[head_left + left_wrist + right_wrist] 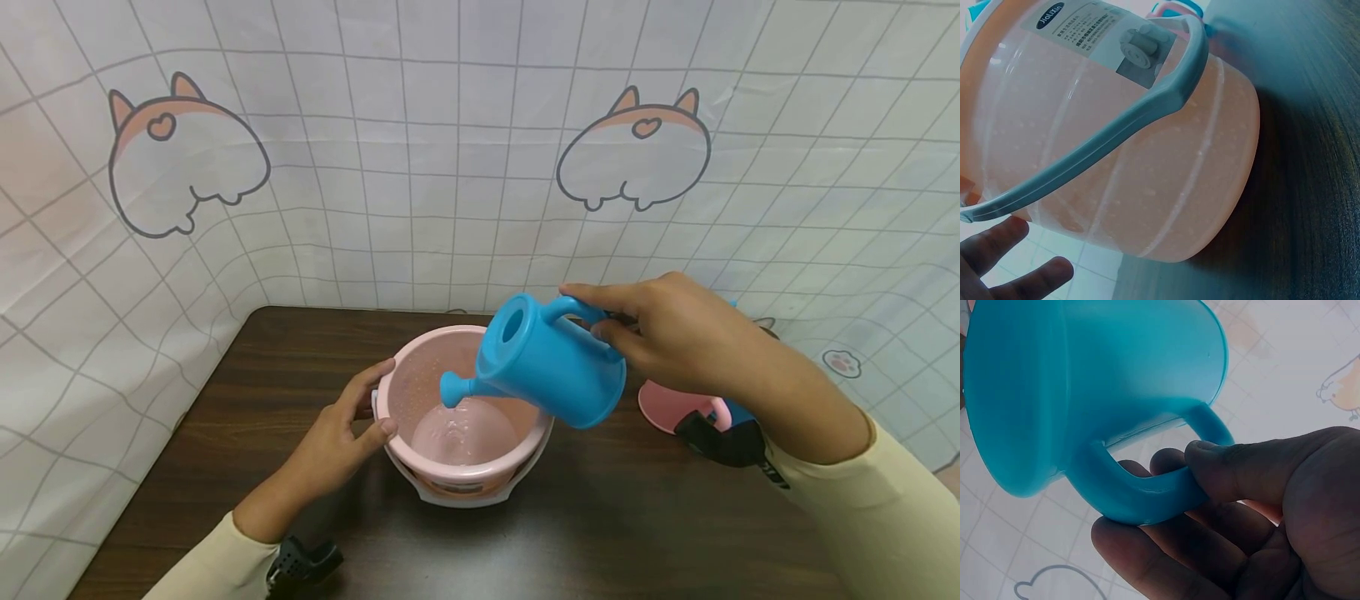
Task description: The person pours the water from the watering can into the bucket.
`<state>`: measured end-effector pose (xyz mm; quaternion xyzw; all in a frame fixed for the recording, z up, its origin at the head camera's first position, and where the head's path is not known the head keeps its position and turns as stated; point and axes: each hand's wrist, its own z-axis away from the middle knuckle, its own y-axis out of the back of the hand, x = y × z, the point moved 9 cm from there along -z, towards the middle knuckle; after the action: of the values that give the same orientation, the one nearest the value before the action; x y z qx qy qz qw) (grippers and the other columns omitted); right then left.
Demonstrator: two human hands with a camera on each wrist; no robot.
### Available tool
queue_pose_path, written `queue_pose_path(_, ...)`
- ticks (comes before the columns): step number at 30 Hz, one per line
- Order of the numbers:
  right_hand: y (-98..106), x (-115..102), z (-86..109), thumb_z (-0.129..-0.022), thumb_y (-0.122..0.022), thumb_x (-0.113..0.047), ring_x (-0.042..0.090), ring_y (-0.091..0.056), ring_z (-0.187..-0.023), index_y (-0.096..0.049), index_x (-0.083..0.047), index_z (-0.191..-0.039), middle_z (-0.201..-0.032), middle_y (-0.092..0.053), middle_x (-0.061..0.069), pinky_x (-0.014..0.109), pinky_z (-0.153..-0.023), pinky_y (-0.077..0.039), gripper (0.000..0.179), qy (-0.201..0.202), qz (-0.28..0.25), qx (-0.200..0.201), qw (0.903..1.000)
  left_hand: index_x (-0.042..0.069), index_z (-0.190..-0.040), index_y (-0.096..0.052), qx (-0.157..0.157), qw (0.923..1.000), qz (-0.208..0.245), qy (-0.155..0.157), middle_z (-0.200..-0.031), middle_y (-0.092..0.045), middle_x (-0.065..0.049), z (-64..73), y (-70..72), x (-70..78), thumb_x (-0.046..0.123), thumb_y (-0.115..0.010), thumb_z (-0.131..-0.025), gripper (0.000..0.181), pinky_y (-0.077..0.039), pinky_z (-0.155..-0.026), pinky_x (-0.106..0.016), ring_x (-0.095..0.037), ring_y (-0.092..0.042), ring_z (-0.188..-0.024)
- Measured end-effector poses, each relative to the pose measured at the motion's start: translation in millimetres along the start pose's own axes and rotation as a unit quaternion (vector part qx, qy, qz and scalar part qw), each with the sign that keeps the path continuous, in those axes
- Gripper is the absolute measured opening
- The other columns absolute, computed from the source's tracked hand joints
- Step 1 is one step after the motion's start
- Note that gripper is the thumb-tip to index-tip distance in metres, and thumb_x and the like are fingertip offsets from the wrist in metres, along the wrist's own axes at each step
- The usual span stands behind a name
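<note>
A pink bucket (459,471) with a pale handle stands on the dark table. My left hand (341,429) holds its left rim, thumb and index finger at the edge. In the left wrist view two other fingers (1035,281) extend beside the bucket wall. My right hand (667,333) grips the handle of a blue watering can (562,367), fingers curled round it in the right wrist view. The can is tilted left, its spout head over the bucket's opening. Bright ripples show at the bucket's bottom. Any stream from the spout is too faint to tell.
Behind my right forearm stands a pink object with a handle (675,408), partly hidden, with something blue beside it. A white tiled-pattern sheet (450,167) with corgi drawings hangs behind and beside the dark wooden table (300,350). Black straps circle both wrists.
</note>
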<state>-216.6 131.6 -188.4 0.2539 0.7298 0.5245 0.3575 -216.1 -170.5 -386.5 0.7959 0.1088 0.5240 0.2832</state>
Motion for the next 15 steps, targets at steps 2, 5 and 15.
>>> queue_pose_path(2,-0.1,0.3,0.0,-0.099,-0.065,-0.011,0.016,-0.059,-0.072,-0.058,-0.02,-0.148,-0.111,-0.074,0.006,0.034,-0.059,-0.046,0.05,-0.003,-0.001,-0.002,1.0,0.031,-0.159,-0.032,0.0,1.0,0.001,0.0,-0.126,-0.068,-0.01,0.0,0.3,0.3,0.038,-0.063,-0.1,0.067,-0.049,-0.088,-0.063,-0.032,-0.065,-0.115)
queue_pose_path(5,0.0,0.5,0.1,-0.1,-0.065,-0.011,0.017,-0.059,-0.073,-0.058,-0.021,-0.148,-0.111,-0.074,0.006,0.034,-0.059,-0.046,0.05,-0.007,-0.001,-0.004,1.0,0.03,-0.159,-0.032,0.0,1.0,0.002,-0.001,-0.126,-0.068,-0.01,0.0,0.5,0.7,0.038,-0.062,-0.1,0.067,-0.049,-0.088,-0.063,-0.032,-0.065,-0.115)
queue_pose_path(15,-1.1,-1.7,-0.6,-0.099,-0.066,-0.012,0.017,-0.059,-0.072,-0.058,-0.019,-0.148,-0.112,-0.074,0.007,0.034,-0.057,-0.046,0.05,-0.002,0.003,-0.006,1.0,0.029,-0.159,-0.032,0.003,1.0,0.001,-0.003,-0.125,-0.068,-0.011,0.2,0.2,0.8,0.036,-0.062,-0.099,0.068,-0.048,-0.089,-0.064,-0.033,-0.065,-0.113)
